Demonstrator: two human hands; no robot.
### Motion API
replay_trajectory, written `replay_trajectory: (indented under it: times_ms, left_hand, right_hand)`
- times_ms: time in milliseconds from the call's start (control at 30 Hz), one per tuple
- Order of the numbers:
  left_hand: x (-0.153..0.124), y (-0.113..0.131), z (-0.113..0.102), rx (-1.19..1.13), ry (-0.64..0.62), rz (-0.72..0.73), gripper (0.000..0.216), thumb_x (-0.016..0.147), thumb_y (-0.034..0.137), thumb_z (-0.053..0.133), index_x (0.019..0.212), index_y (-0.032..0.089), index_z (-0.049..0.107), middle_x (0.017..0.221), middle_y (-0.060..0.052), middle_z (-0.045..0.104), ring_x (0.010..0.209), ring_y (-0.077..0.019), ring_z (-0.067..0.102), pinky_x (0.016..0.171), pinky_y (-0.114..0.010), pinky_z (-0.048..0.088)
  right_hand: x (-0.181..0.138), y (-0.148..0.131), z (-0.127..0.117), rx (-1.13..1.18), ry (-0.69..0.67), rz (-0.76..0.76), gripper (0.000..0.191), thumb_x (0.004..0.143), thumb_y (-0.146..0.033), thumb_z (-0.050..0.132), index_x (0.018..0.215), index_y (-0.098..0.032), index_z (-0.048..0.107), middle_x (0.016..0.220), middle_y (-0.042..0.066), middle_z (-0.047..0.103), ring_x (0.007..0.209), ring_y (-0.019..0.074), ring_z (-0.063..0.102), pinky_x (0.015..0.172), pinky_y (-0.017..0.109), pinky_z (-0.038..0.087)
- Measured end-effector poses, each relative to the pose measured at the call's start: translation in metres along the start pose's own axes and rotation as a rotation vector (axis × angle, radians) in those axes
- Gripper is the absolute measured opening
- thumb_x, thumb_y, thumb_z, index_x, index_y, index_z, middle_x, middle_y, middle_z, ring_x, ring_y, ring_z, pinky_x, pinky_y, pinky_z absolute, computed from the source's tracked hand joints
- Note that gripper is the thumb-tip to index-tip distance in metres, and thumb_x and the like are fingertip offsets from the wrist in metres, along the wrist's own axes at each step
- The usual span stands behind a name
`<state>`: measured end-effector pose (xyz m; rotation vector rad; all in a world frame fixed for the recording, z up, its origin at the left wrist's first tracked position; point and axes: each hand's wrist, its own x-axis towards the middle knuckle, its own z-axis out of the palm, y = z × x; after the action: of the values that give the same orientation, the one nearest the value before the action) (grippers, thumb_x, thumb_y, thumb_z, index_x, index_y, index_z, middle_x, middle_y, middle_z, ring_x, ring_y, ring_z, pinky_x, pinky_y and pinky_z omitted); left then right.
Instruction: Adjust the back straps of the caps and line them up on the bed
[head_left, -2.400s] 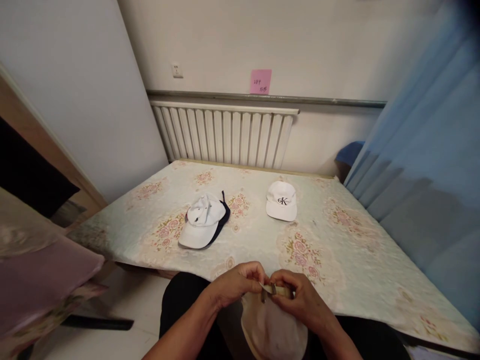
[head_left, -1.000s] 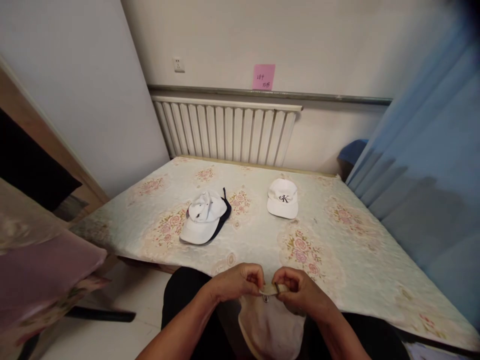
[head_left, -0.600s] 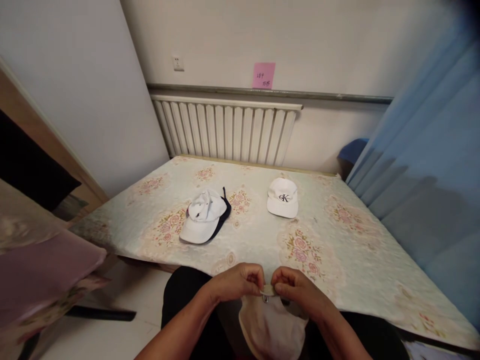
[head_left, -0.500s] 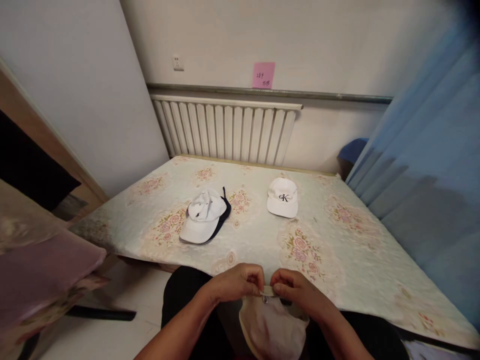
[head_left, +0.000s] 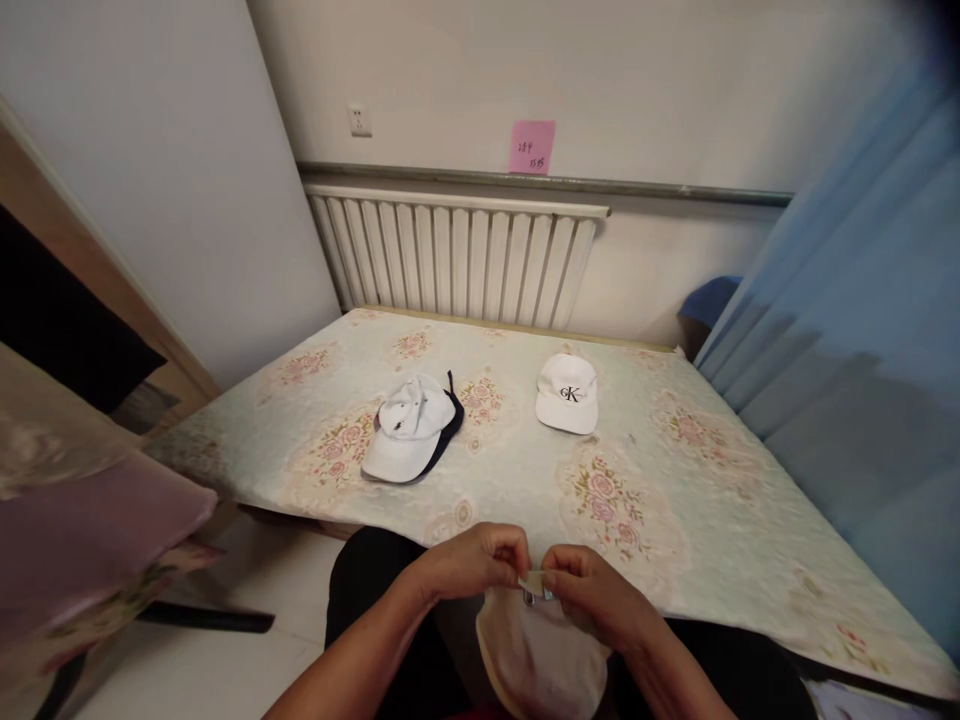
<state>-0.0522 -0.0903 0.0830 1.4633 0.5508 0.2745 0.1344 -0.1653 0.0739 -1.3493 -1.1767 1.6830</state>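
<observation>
A beige cap (head_left: 546, 650) hangs over my lap, its back strap with a small metal buckle (head_left: 529, 598) uppermost. My left hand (head_left: 480, 562) pinches the strap on the left of the buckle. On the other side, my right hand (head_left: 589, 585) grips the strap between thumb and fingers. Beyond my hands on the bed, a white cap (head_left: 409, 425) with a small dark emblem lies over a dark navy cap (head_left: 448, 440). Farther right sits another white cap (head_left: 568, 393) with black letters on its front.
A flowered cover lies on the bed (head_left: 510, 480) in front of my knees. Behind it are a white radiator (head_left: 457, 255) and a metal pipe (head_left: 645, 187). A blue curtain (head_left: 847, 280) hangs on the right. At the left stands a cloth-covered chair (head_left: 97, 550).
My right hand has shifted slightly on the strap, and more of the metal by the buckle shows. The cap has swung a little left. The view has shifted slightly.
</observation>
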Motion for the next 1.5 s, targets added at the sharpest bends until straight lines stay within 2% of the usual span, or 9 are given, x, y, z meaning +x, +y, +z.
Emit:
replay_trajectory:
  times_ms: [167, 333, 500, 700, 900, 1067, 1233, 1400, 1500]
  left_hand:
    - [-0.001, 0.0, 0.0, 0.013, 0.014, 0.006, 0.008, 0.065, 0.018, 0.063, 0.071, 0.016, 0.057, 0.062, 0.006, 0.048, 0.058, -0.0082, 0.038, 0.054, -0.02, 0.027]
    - [0.0, -0.004, 0.001, -0.014, 0.001, 0.014, 0.009, 0.066, 0.017, 0.063, 0.072, 0.016, 0.057, 0.062, 0.006, 0.047, 0.058, -0.0082, 0.038, 0.056, -0.021, 0.029]
    - [0.002, -0.007, 0.001, -0.023, 0.0, 0.016, 0.009, 0.066, 0.016, 0.063, 0.073, 0.016, 0.057, 0.064, 0.005, 0.049, 0.06, -0.0084, 0.04, 0.059, -0.021, 0.032]
    - [0.002, -0.003, 0.002, -0.039, -0.002, 0.015, 0.01, 0.064, 0.016, 0.064, 0.072, 0.015, 0.058, 0.069, 0.004, 0.053, 0.065, -0.0089, 0.045, 0.061, -0.021, 0.032]
    - [-0.001, -0.001, 0.004, -0.099, 0.014, 0.035, 0.018, 0.066, 0.015, 0.063, 0.081, 0.016, 0.054, 0.07, 0.005, 0.054, 0.06, -0.0066, 0.044, 0.056, -0.02, 0.029]
    - [-0.002, -0.006, 0.005, -0.196, -0.071, -0.001, 0.034, 0.062, 0.011, 0.065, 0.092, 0.018, 0.051, 0.07, 0.006, 0.056, 0.058, -0.0061, 0.045, 0.054, -0.019, 0.03]
    - [0.0, -0.012, 0.01, -0.304, 0.012, 0.014, 0.029, 0.063, 0.015, 0.068, 0.088, 0.015, 0.054, 0.069, 0.004, 0.058, 0.055, -0.0058, 0.045, 0.052, -0.019, 0.027]
    - [0.003, -0.013, 0.012, -0.309, 0.144, 0.0, 0.025, 0.064, 0.019, 0.07, 0.082, 0.015, 0.053, 0.066, 0.004, 0.057, 0.055, -0.0063, 0.045, 0.054, -0.02, 0.028]
    - [0.005, -0.013, 0.011, -0.279, 0.202, -0.001, 0.024, 0.062, 0.016, 0.067, 0.08, 0.016, 0.052, 0.062, 0.006, 0.053, 0.053, -0.0059, 0.043, 0.053, -0.02, 0.027]
  right_hand:
    - [-0.002, 0.001, 0.003, -0.06, 0.039, -0.013, 0.03, 0.073, -0.041, 0.063, 0.063, -0.019, 0.046, 0.043, -0.012, 0.03, 0.039, 0.004, 0.02, 0.041, 0.022, 0.013]
    - [-0.005, 0.001, 0.001, -0.159, 0.0, -0.042, 0.038, 0.073, -0.05, 0.064, 0.061, -0.017, 0.051, 0.048, -0.009, 0.036, 0.045, 0.0048, 0.025, 0.044, 0.022, 0.016]
    - [-0.002, 0.006, 0.003, 0.003, -0.006, -0.007, 0.037, 0.07, -0.049, 0.066, 0.06, -0.018, 0.048, 0.045, -0.011, 0.028, 0.042, 0.0045, 0.019, 0.043, 0.024, 0.01]
    - [0.0, 0.01, 0.006, 0.07, 0.034, -0.073, 0.033, 0.071, -0.043, 0.065, 0.059, -0.018, 0.047, 0.049, -0.009, 0.03, 0.044, 0.0052, 0.02, 0.044, 0.025, 0.01]
    - [-0.002, 0.012, 0.004, 0.154, -0.011, -0.078, 0.036, 0.07, -0.048, 0.067, 0.062, -0.018, 0.048, 0.049, -0.01, 0.03, 0.043, 0.0048, 0.017, 0.043, 0.024, 0.007]
    - [-0.003, 0.015, 0.003, 0.155, 0.009, -0.108, 0.038, 0.069, -0.05, 0.068, 0.061, -0.017, 0.051, 0.05, -0.008, 0.034, 0.045, 0.0053, 0.023, 0.044, 0.024, 0.012]
    - [-0.002, 0.014, 0.005, 0.217, 0.023, -0.119, 0.031, 0.07, -0.043, 0.069, 0.066, -0.016, 0.055, 0.054, -0.006, 0.041, 0.049, 0.0063, 0.029, 0.047, 0.023, 0.016]
    - [-0.003, 0.003, 0.001, -0.04, 0.093, -0.199, 0.017, 0.075, -0.033, 0.064, 0.085, -0.019, 0.064, 0.066, -0.003, 0.054, 0.056, 0.01, 0.043, 0.053, 0.024, 0.029]
    - [-0.007, -0.01, 0.001, -0.248, 0.151, -0.278, 0.024, 0.076, -0.024, 0.06, 0.099, -0.023, 0.066, 0.089, 0.001, 0.066, 0.081, 0.0173, 0.056, 0.073, 0.029, 0.039]
